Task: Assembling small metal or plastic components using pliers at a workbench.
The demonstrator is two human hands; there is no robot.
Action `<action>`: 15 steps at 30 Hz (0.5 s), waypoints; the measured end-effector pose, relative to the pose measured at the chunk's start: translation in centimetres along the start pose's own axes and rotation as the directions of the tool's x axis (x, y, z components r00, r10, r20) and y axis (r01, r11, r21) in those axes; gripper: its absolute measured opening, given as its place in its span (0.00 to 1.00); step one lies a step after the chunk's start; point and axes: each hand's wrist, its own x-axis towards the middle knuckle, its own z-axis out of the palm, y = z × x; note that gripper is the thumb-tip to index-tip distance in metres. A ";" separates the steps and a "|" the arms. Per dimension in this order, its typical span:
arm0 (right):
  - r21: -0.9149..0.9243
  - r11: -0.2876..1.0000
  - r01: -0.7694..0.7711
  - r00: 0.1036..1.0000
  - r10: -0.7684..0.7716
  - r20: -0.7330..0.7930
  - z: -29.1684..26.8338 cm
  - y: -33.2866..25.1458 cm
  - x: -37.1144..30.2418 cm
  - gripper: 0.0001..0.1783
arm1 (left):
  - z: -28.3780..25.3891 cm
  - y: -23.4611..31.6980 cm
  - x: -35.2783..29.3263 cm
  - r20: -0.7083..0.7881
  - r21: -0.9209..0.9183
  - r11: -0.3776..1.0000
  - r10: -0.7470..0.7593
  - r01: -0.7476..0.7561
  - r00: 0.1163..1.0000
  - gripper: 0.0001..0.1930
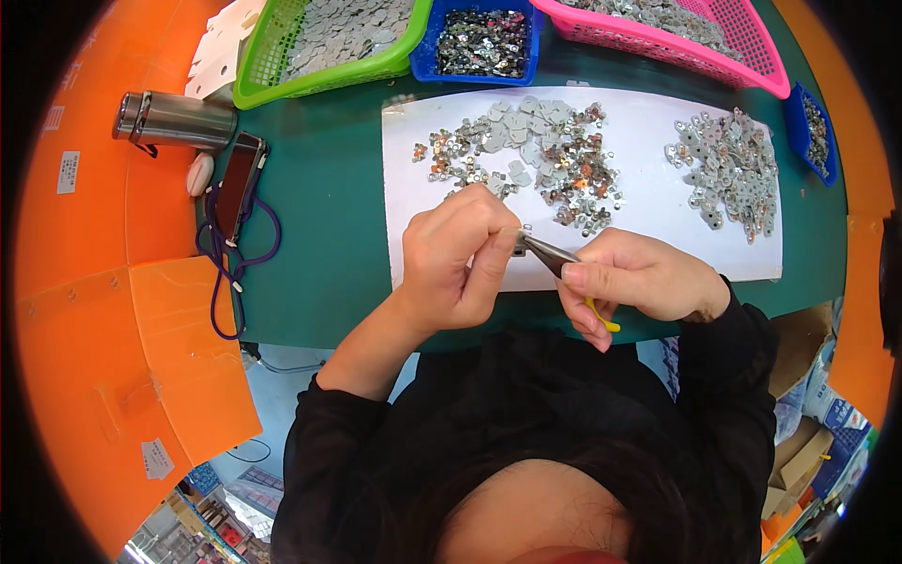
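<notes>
My right hand (pixel 634 277) is wrapped round a pair of needle-nose pliers (pixel 550 254) with yellow handles. The plier tips point left and meet a small metal part (pixel 520 246) at the fingertips of my left hand (pixel 460 249). That part is pinched between thumb and forefinger and mostly hidden by them. Both hands hover over the near edge of a white sheet (pixel 648 216). Just beyond them lies a pile of small shiny metal pieces (pixel 578 179), some copper-coloured. Flat grey metal plates (pixel 526 122) lie among and behind these pieces.
Another heap of metal parts (pixel 728 169) covers the sheet's right side. Along the back stand a green basket (pixel 329 83), a blue bin (pixel 474 77) and a pink basket (pixel 658 58). A small blue tray (pixel 799 127) is far right. At left are a steel flask (pixel 183 120) and a phone (pixel 238 188) with purple cord.
</notes>
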 end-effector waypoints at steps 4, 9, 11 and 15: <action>0.038 0.999 -0.020 0.999 0.019 0.034 -0.1 0.2 0.2 0.30 | 0.1 0.4 -0.2 -0.034 0.063 0.998 0.024 -0.022 0.999 0.04; 0.068 0.998 -0.008 0.997 0.003 0.073 0.2 0.2 0.1 0.31 | 0.1 0.9 -0.7 -0.065 0.079 0.996 0.054 -0.048 0.996 0.05; 0.079 0.997 -0.002 0.995 -0.006 0.102 0.1 -0.1 0.1 0.30 | 0.3 1.1 -0.8 -0.074 0.036 0.999 0.010 -0.007 0.997 0.05; -0.049 0.997 -0.056 0.997 0.059 0.054 0.3 -0.3 -0.2 0.29 | 0.5 2.2 -0.8 -0.053 0.021 0.995 -0.091 0.093 0.994 0.05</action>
